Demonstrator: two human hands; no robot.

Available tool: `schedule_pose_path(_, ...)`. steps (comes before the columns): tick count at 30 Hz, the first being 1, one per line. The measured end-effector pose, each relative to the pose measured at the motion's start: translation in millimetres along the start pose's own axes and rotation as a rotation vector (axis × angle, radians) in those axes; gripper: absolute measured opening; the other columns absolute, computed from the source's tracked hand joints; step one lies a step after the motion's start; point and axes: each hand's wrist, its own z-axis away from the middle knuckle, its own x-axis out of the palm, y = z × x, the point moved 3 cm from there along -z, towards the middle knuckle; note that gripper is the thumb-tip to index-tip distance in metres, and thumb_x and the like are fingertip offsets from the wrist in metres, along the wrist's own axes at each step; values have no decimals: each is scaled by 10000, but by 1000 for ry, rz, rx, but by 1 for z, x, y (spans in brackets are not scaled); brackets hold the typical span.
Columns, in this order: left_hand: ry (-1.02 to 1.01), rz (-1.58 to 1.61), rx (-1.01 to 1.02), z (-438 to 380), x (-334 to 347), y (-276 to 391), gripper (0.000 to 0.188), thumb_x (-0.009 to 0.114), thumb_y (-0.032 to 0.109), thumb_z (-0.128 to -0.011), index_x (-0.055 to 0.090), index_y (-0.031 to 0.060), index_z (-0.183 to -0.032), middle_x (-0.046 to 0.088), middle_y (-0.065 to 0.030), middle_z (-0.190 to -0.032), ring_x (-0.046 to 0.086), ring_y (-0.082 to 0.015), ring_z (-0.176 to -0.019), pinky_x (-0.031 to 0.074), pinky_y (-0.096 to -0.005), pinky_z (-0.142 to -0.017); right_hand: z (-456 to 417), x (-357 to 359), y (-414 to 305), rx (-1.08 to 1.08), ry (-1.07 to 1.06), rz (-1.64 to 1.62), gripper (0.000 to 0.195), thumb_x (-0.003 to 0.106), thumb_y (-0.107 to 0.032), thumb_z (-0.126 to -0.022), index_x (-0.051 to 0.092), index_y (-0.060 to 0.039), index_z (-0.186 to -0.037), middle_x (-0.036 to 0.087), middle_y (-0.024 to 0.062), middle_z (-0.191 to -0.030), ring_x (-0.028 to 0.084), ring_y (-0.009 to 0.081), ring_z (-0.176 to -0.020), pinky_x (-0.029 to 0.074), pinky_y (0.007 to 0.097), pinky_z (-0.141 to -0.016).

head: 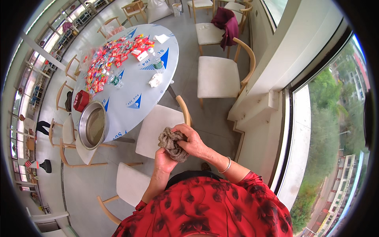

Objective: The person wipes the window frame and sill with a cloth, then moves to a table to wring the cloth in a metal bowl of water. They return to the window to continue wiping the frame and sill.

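A crumpled grey-brown cloth (pixel 171 143) is held between both hands, over a pale chair seat (pixel 158 127). My left hand (pixel 165 160) grips the cloth from below, at its lower left side. From the upper right, my right hand (pixel 191 140) has its fingers and thumb on the cloth; a bracelet circles that wrist. Part of each hand's hold is hidden by the folds. A steel basin (pixel 106 127) of murky liquid stands at the near left edge of the round table (pixel 127 118), beside a red dish (pixel 80 100).
Many small wrapped packets (pixel 114 54), two plastic bottles (pixel 157 63) and crumpled tissue (pixel 155 80) lie on the table. A curved wooden chair back (pixel 184 109) rises just beyond my hands. More chairs (pixel 218 77) stand around, and a window wall (pixel 257 148) runs along the right.
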Motion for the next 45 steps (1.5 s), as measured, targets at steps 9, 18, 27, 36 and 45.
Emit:
schedule_pose_path(9,-11,-55,-160,-45,5,2,389,360,298,-973,449,118,-1306,470,-72,-1339,457,-252,-1234,346,-464,-1067,-15,-9,32,-57,186,198,381,536,62,-683,569,-13,-1055,552,142,-1071,510,314,-1033,410,373,-931)
schedule_pose_path(18,-145,-1,-148,-80,31,38,427,465,289,-937,431,130,-1332,463,-79,-1341,456,-252,-1243,399,-432,-1031,-77,-7,-2,-229,225,607,502,521,89,-555,569,-48,-1036,482,113,-1260,394,366,-1161,370,417,-968)
schedule_pose_path(27,47,109,20,-166,34,42,73,601,200,-859,588,150,-808,519,70,-656,538,-83,-697,486,-265,-733,-137,-45,61,429,-185,-880,189,572,24,-880,579,4,-1067,600,50,-1026,595,114,-894,506,249,-745)
schedule_pose_path(36,-56,36,192,-249,75,55,454,491,334,-851,510,66,-1217,551,-108,-1157,547,-291,-1036,454,-500,-866,-213,-162,84,628,-308,-688,200,533,-158,-951,609,18,-1008,654,87,-871,641,151,-759,534,268,-646)
schedule_pose_path(45,-97,93,234,-290,52,77,531,447,340,-856,455,58,-1306,534,-151,-1212,539,-359,-1067,457,-593,-851,-279,-168,116,573,-503,-626,186,566,-169,-928,629,4,-900,659,78,-804,632,129,-681,515,249,-598)
